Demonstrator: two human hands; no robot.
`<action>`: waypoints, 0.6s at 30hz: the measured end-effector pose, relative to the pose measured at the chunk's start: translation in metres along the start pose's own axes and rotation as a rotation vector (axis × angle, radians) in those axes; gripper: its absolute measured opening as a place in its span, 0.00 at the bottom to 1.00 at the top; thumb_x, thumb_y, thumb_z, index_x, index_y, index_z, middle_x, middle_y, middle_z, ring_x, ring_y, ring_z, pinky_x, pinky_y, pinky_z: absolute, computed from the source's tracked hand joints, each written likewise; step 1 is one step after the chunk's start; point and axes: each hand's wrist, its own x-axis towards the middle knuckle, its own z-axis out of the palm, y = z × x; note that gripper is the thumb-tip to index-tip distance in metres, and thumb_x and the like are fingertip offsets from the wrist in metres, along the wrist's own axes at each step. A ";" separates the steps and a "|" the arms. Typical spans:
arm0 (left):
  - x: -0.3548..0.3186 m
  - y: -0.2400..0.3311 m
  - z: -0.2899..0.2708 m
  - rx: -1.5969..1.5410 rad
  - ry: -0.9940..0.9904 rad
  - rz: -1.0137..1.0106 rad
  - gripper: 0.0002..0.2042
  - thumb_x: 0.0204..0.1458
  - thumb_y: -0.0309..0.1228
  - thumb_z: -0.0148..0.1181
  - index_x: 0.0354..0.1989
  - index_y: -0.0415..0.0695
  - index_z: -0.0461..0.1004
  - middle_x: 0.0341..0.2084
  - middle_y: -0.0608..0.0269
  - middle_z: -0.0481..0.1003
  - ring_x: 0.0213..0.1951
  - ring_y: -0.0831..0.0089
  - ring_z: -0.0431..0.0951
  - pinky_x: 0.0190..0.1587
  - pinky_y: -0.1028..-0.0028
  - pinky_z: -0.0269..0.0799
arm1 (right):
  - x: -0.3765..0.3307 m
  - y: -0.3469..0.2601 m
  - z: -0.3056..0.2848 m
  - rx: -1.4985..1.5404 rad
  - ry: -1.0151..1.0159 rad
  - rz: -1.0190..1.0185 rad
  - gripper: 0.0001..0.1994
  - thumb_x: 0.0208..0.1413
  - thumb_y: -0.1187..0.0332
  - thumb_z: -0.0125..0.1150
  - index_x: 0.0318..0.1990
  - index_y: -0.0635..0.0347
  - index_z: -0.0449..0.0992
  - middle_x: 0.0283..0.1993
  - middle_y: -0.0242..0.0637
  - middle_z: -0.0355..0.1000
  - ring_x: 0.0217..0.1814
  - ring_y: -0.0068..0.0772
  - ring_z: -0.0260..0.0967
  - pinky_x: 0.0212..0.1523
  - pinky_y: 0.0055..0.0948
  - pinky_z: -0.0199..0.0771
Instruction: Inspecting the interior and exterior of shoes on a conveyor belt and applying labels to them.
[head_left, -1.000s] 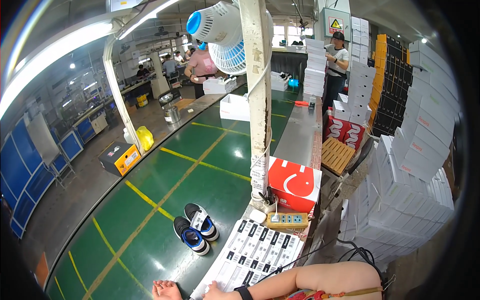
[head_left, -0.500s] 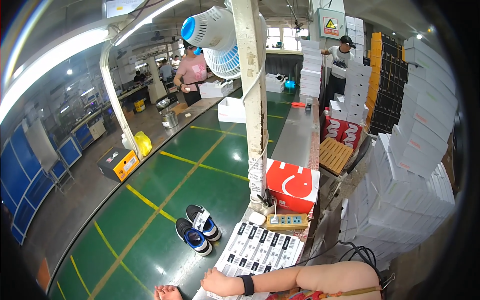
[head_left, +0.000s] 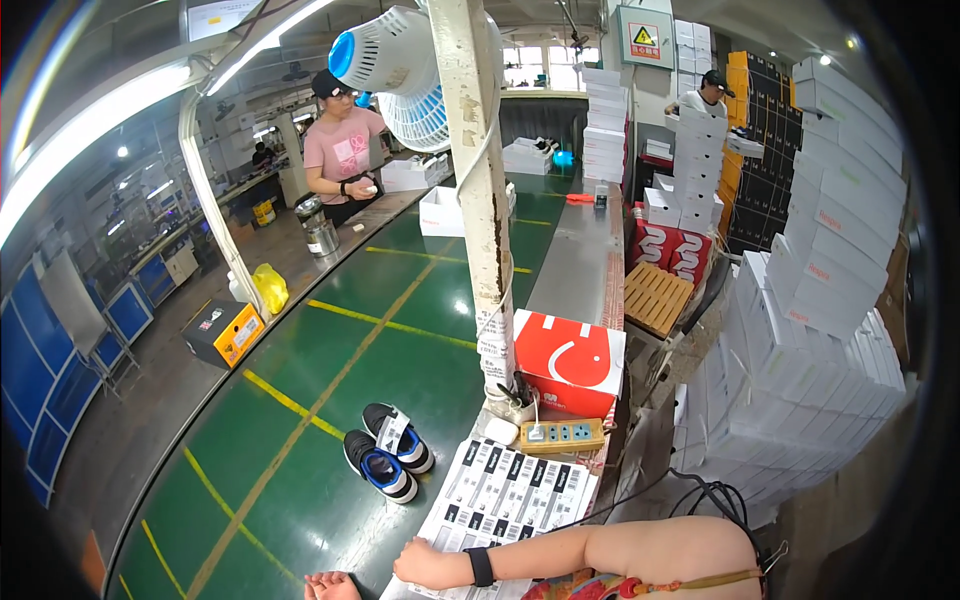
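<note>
- My right hand rests on the near part of the label sheets, fingers curled inward; I cannot tell whether they pinch a label or just steady the paper.
- My left hand is half spread at the lower edge over the green belt, fingers loosely bent, nothing visible in them; its palm is partly cut off.
- The pair of shoes sits on the belt, side by side, just left of the sheets, presumably so both are within my reach.
- A white tag lies across the farther shoe, perhaps so it shows from above.
- Beyond the sheets, the power strip and red box stand near the post, probably to leave the belt side free.
- My right wrist wears a black band.
</note>
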 end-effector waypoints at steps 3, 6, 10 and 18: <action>0.006 0.002 -0.011 -0.042 0.177 0.073 0.09 0.52 0.37 0.54 0.38 0.49 0.71 0.27 0.73 0.71 0.26 0.77 0.67 0.29 0.73 0.60 | -0.001 -0.003 -0.003 0.033 -0.001 -0.011 0.04 0.44 0.71 0.59 0.30 0.55 0.78 0.27 0.36 0.77 0.35 0.40 0.76 0.32 0.39 0.73; 0.009 0.001 -0.014 -0.038 0.182 0.082 0.08 0.52 0.37 0.54 0.38 0.49 0.70 0.27 0.72 0.70 0.25 0.77 0.66 0.29 0.73 0.59 | -0.001 -0.003 -0.001 -0.002 -0.003 0.023 0.04 0.44 0.72 0.59 0.29 0.55 0.78 0.27 0.37 0.77 0.35 0.41 0.77 0.32 0.39 0.74; 0.002 0.004 -0.007 -0.093 0.209 0.132 0.09 0.52 0.36 0.54 0.39 0.49 0.69 0.27 0.71 0.70 0.25 0.77 0.64 0.29 0.73 0.58 | -0.005 -0.007 -0.016 0.051 -0.049 -0.016 0.08 0.42 0.72 0.60 0.33 0.58 0.77 0.26 0.36 0.77 0.34 0.41 0.76 0.33 0.38 0.74; -0.003 0.009 -0.001 -0.002 0.182 0.129 0.07 0.49 0.34 0.55 0.34 0.48 0.70 0.25 0.70 0.68 0.25 0.75 0.63 0.30 0.72 0.58 | -0.056 -0.018 -0.182 0.677 0.837 -0.531 0.18 0.45 0.67 0.68 0.43 0.64 0.72 0.42 0.47 0.72 0.39 0.47 0.73 0.37 0.41 0.75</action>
